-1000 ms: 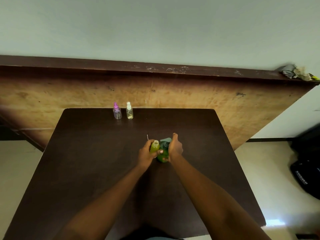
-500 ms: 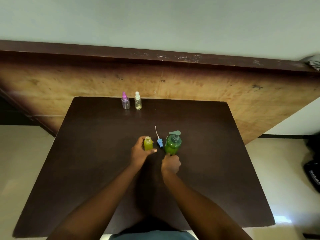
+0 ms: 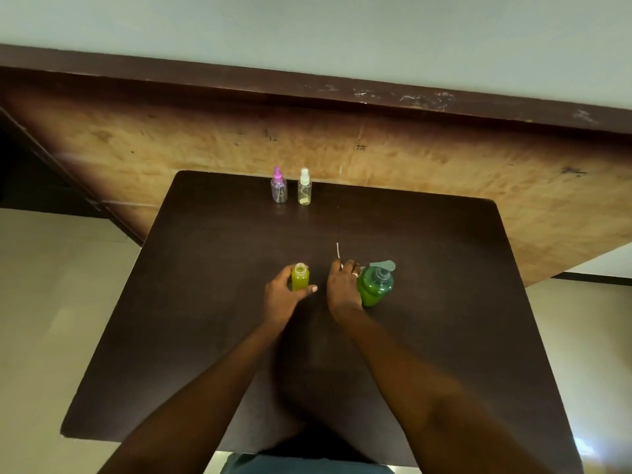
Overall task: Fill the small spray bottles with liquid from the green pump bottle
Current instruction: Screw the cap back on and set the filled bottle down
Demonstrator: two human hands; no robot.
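My left hand (image 3: 284, 297) grips a small open-necked spray bottle (image 3: 300, 278) holding yellow-green liquid, upright on the dark table (image 3: 205, 302). My right hand (image 3: 343, 289) is just to its right, fingers curled down over the loose spray cap. The cap itself is hidden, and only its white dip tube (image 3: 338, 250) sticks out past the fingertips. The green pump bottle (image 3: 376, 285) stands against the right side of that hand. At the table's far edge stand a pink-capped spray bottle (image 3: 279, 188) and a white-capped spray bottle (image 3: 304, 189).
A worn wooden panel (image 3: 410, 159) rises behind the table's far edge. Pale floor shows left and right of the table. The table's near edge is close to my body.
My right hand let go of the pump bottle, drew back, then came forward onto the spray cap beside it. My left hand kept hold of the small filled bottle, which shifted left.
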